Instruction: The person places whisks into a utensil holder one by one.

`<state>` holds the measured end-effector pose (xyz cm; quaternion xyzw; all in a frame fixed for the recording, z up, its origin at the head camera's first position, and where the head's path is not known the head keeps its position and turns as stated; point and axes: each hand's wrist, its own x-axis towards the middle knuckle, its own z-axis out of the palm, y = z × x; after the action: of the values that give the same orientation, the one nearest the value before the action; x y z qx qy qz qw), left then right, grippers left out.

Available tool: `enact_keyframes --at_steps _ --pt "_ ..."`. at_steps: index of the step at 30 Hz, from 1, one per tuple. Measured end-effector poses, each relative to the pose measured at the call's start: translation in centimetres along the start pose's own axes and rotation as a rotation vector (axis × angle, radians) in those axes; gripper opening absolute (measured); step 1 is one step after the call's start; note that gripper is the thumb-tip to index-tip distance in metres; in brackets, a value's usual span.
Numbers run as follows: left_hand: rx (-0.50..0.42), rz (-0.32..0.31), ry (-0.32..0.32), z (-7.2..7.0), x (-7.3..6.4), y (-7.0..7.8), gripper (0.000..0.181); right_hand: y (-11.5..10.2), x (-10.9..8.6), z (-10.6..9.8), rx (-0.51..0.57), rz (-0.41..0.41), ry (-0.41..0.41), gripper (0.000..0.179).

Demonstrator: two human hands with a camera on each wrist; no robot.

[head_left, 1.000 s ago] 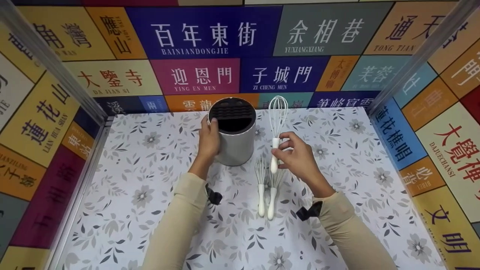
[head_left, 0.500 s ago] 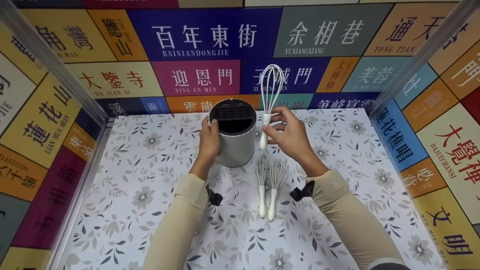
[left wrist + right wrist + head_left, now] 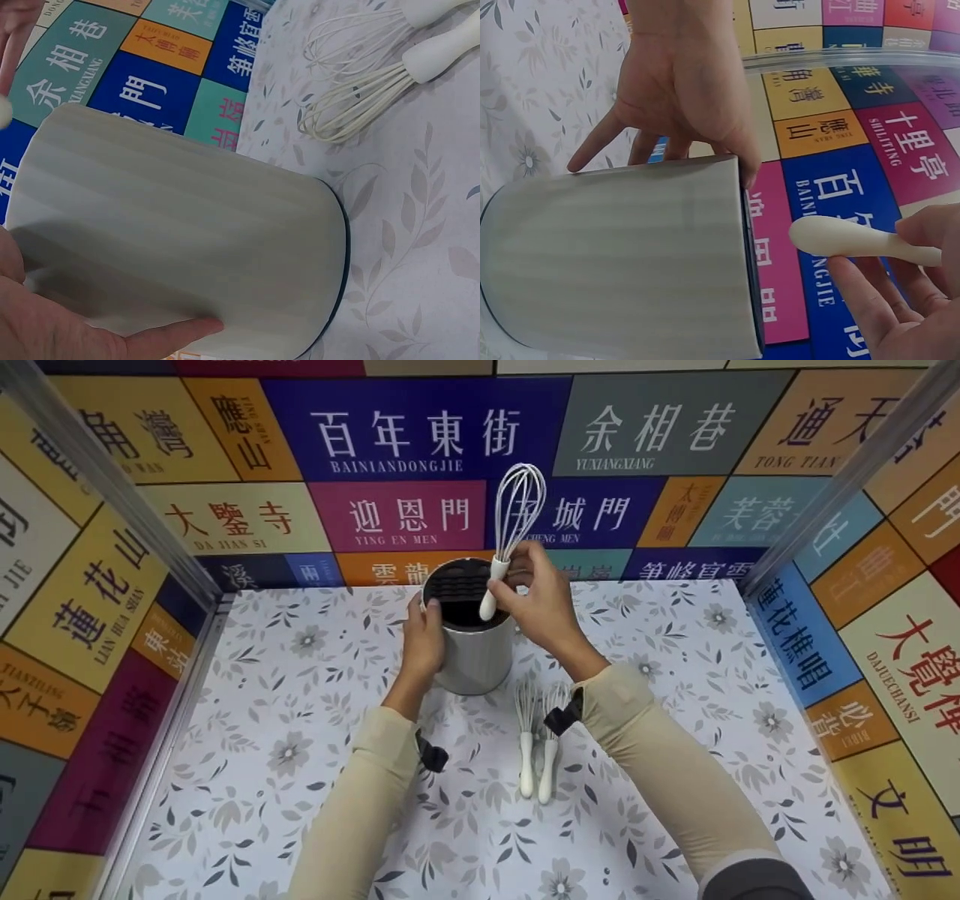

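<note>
A light grey cylindrical utensil holder point(image 3: 476, 660) with a black slotted insert stands upright at the back of the table. My left hand point(image 3: 422, 643) holds its left side, thumb at the rim and fingers spread along the wall. Above the holder's opening, my right hand point(image 3: 544, 596) pinches a white whisk point(image 3: 493, 598) by its handle, wires up and leaning right. The right wrist view shows the handle's rounded end point(image 3: 817, 234) apart from the rim. Two more whisks lie side by side in front of the holder, a left one point(image 3: 526, 765) and a right one point(image 3: 548, 776), partly hidden by the right wrist strap.
The table point(image 3: 247, 795) has a white cover with grey leaves and flowers. A back wall point(image 3: 420, 427) of coloured panels with characters stands close behind the holder. Similar side panels flank the table, with transparent strips at the corners.
My right hand has raised the whisk and carried it left, from beside the utensil holder to above its opening. My left hand stays on the holder. The two lying whisks have not moved.
</note>
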<state>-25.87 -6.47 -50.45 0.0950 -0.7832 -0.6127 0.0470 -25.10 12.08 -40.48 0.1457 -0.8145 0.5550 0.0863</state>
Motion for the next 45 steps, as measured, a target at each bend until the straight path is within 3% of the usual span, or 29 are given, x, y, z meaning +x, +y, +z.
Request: enact_keyframes --at_steps 6,16,23,31,39,45 --pt "0.032 -0.016 -0.004 0.0 0.0 0.0 0.057 1.0 1.1 2.5 -0.029 -0.048 -0.013 0.036" --pt "0.033 -0.009 -0.007 -0.1 0.2 0.0 0.056 2.3 2.0 5.9 -0.102 -0.044 -0.041 0.034" --pt "0.045 -0.004 -0.011 0.0 0.3 0.0 0.056 2.9 2.0 6.7 -0.207 -0.073 -0.090 0.030" --pt "0.043 0.024 -0.008 0.0 0.3 0.0 0.054 3.0 2.0 7.1 -0.270 -0.074 -0.089 0.030" --pt "0.031 -0.002 -0.018 -0.1 0.2 0.1 0.056 2.7 1.8 7.1 -0.247 -0.085 -0.069 0.042" --pt "0.045 -0.002 -0.005 -0.1 0.3 0.1 0.057 2.1 1.8 6.7 -0.225 -0.098 -0.027 0.061"
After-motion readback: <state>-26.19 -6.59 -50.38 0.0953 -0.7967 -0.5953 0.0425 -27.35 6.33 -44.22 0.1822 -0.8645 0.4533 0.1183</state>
